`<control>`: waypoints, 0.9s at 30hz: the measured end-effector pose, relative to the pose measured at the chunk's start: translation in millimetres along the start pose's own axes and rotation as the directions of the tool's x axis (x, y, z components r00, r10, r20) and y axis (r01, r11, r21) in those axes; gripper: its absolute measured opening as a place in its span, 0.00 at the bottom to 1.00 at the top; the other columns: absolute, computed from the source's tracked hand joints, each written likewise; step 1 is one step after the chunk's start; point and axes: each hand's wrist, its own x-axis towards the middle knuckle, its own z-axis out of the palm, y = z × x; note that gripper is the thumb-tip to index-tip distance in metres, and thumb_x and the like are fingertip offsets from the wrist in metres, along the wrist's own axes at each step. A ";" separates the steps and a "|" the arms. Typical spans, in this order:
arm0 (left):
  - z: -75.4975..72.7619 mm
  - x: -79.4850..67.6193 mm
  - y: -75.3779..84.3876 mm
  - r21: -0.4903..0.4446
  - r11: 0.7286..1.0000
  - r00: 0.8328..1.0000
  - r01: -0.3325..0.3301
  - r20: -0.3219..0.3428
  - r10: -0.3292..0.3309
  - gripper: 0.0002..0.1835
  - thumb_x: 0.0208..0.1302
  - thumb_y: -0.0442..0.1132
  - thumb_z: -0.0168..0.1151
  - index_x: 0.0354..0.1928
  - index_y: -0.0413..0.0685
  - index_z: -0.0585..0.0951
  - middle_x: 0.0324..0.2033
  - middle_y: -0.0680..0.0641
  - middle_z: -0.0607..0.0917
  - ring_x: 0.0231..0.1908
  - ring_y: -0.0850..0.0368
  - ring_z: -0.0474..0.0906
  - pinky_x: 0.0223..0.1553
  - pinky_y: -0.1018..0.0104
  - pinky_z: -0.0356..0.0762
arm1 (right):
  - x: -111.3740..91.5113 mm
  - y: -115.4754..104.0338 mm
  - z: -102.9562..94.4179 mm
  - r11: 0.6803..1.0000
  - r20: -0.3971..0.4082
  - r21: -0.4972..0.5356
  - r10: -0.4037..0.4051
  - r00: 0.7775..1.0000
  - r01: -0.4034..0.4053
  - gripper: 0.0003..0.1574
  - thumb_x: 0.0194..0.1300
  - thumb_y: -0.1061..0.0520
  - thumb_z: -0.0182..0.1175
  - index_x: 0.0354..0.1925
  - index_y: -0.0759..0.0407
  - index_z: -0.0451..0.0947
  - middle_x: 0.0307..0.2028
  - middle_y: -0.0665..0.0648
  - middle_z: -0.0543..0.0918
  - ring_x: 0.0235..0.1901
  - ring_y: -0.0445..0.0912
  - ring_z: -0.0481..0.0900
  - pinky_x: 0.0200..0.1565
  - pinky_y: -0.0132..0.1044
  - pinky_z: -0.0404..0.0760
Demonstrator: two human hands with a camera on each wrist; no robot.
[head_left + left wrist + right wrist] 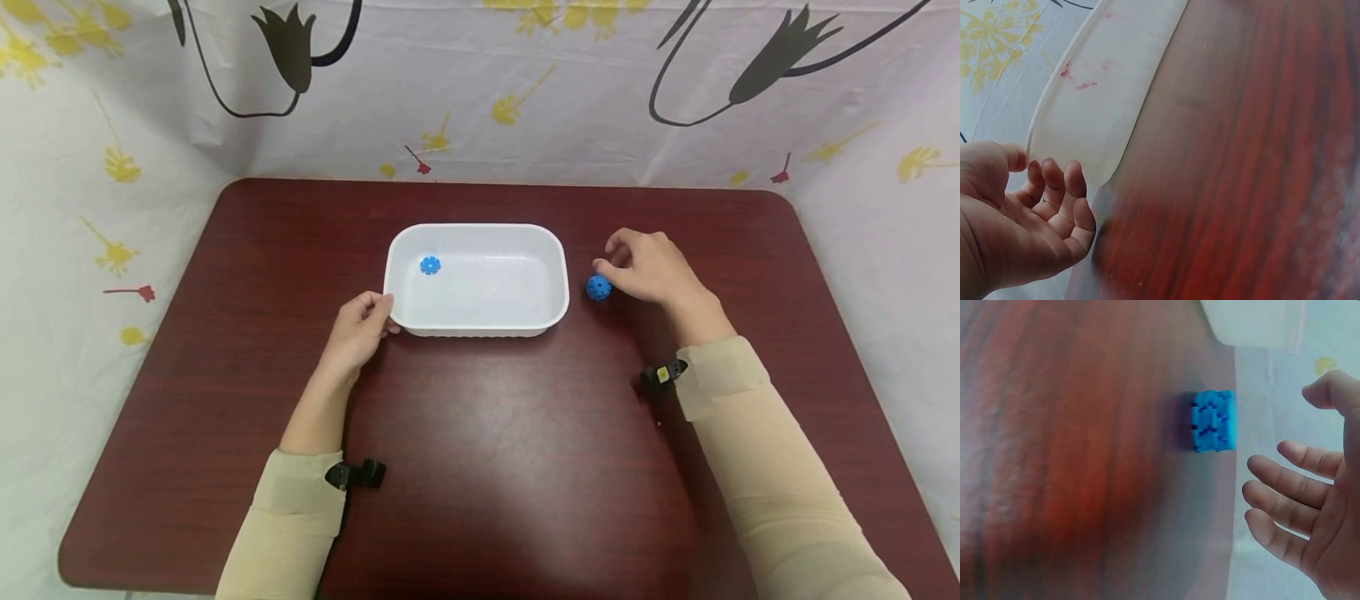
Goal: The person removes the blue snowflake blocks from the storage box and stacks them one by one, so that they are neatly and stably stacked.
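A white plastic tub [487, 292] stands on the table, with one flat blue notched disc [430, 265] inside, toward its left end. My left hand [360, 329] pinches the tub's near left corner, thumb at the rim and fingers curled against the outer wall [1094, 94]. To the right of the tub sits a short stack of blue notched discs [1214, 420], their slotted edges showing in the right wrist view. Just above and beside this stack hovers my right hand [648, 265], its fingers loosely bent and spread apart, with nothing between thumb and fingers [1282, 487].
The dark red wooden table [480, 433] has rounded corners. A white cloth printed with flowers [480, 108] hangs behind it and at both sides. Small black cameras [367, 473] are strapped to both wrists over beige sleeves.
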 end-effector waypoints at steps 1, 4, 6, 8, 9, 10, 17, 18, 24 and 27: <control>-0.2 -0.2 0.1 0.000 1.000 1.000 0.000 0.001 0.000 0.19 0.79 0.45 0.51 0.45 0.31 0.77 0.29 0.47 0.82 0.32 0.57 0.80 0.40 0.68 0.76 | 0.4 -0.8 -1.0 1.000 -0.004 0.009 -0.002 1.000 0.002 0.22 0.66 0.45 0.61 0.45 0.62 0.78 0.35 0.60 0.88 0.35 0.53 0.83 0.40 0.49 0.76; -0.5 -0.6 0.2 0.001 1.000 1.000 -0.002 0.002 0.002 0.18 0.79 0.45 0.51 0.45 0.32 0.77 0.29 0.47 0.82 0.32 0.57 0.80 0.40 0.67 0.76 | 1.2 -4.4 -4.1 0.999 -0.022 0.041 -0.008 1.000 0.009 0.20 0.66 0.48 0.61 0.45 0.63 0.78 0.36 0.62 0.87 0.35 0.54 0.83 0.40 0.49 0.76; -0.9 -0.6 0.4 0.005 1.000 1.000 -0.002 0.001 0.002 0.18 0.79 0.45 0.51 0.44 0.32 0.77 0.29 0.47 0.82 0.32 0.57 0.80 0.41 0.67 0.76 | 2.1 -7.3 -5.9 0.998 -0.033 0.058 -0.012 0.999 0.014 0.18 0.66 0.49 0.60 0.45 0.63 0.78 0.37 0.62 0.87 0.35 0.53 0.83 0.40 0.49 0.76; -1.1 -0.5 0.3 0.008 1.000 1.000 -0.002 0.000 0.002 0.18 0.79 0.45 0.51 0.44 0.32 0.77 0.29 0.48 0.82 0.33 0.58 0.80 0.41 0.67 0.76 | 3.7 -9.7 -7.3 0.997 -0.045 0.073 -0.013 0.999 0.016 0.17 0.67 0.50 0.60 0.45 0.63 0.78 0.37 0.62 0.86 0.36 0.53 0.83 0.40 0.49 0.75; -1.2 -0.4 0.4 0.009 1.000 1.000 -0.002 0.000 0.002 0.18 0.79 0.45 0.51 0.44 0.32 0.77 0.29 0.48 0.82 0.33 0.58 0.80 0.41 0.67 0.76 | 4.8 -11.0 -7.7 0.997 -0.052 0.077 -0.014 0.999 0.018 0.17 0.67 0.51 0.60 0.45 0.63 0.78 0.37 0.62 0.86 0.36 0.53 0.83 0.41 0.49 0.75; -1.3 -0.2 0.3 0.010 1.000 1.000 -0.002 -0.002 0.002 0.18 0.79 0.45 0.52 0.44 0.32 0.77 0.29 0.48 0.82 0.33 0.58 0.80 0.41 0.67 0.76 | 5.9 -12.4 -8.1 0.997 -0.060 0.080 -0.015 0.998 0.019 0.16 0.67 0.51 0.60 0.45 0.63 0.78 0.37 0.62 0.86 0.35 0.52 0.82 0.41 0.48 0.76; -1.4 -1.0 1.3 0.009 1.000 1.000 0.004 0.005 -0.004 0.19 0.78 0.45 0.52 0.45 0.31 0.77 0.30 0.46 0.82 0.33 0.57 0.81 0.42 0.66 0.76 | 13.0 -25.4 -11.4 0.992 -0.140 0.106 -0.049 0.989 0.064 0.14 0.66 0.52 0.60 0.41 0.63 0.80 0.33 0.60 0.86 0.31 0.50 0.82 0.39 0.43 0.75; -1.5 -1.3 1.6 0.006 1.000 1.000 0.005 0.006 -0.005 0.19 0.78 0.46 0.52 0.45 0.31 0.77 0.30 0.46 0.82 0.33 0.57 0.81 0.42 0.66 0.76 | 13.9 -27.3 -11.7 0.991 -0.152 0.109 -0.060 0.987 0.077 0.13 0.66 0.53 0.61 0.41 0.63 0.80 0.33 0.60 0.86 0.30 0.50 0.82 0.38 0.41 0.75; -1.3 -1.5 1.8 -0.006 1.000 1.000 -0.003 0.004 0.003 0.19 0.78 0.45 0.53 0.45 0.31 0.77 0.29 0.47 0.82 0.32 0.58 0.81 0.42 0.65 0.77 | 17.3 -38.9 -11.6 0.981 -0.196 0.131 -0.118 0.973 0.145 0.11 0.66 0.56 0.61 0.41 0.63 0.80 0.32 0.58 0.85 0.29 0.48 0.80 0.35 0.34 0.72; -1.2 -0.8 1.2 -0.002 1.000 1.000 -0.008 0.004 0.008 0.18 0.78 0.45 0.53 0.44 0.31 0.77 0.29 0.48 0.82 0.32 0.58 0.81 0.41 0.66 0.76 | 19.3 -43.9 -10.4 0.976 -0.210 0.144 -0.132 0.969 0.164 0.10 0.66 0.56 0.62 0.41 0.63 0.80 0.31 0.58 0.85 0.28 0.47 0.80 0.34 0.33 0.72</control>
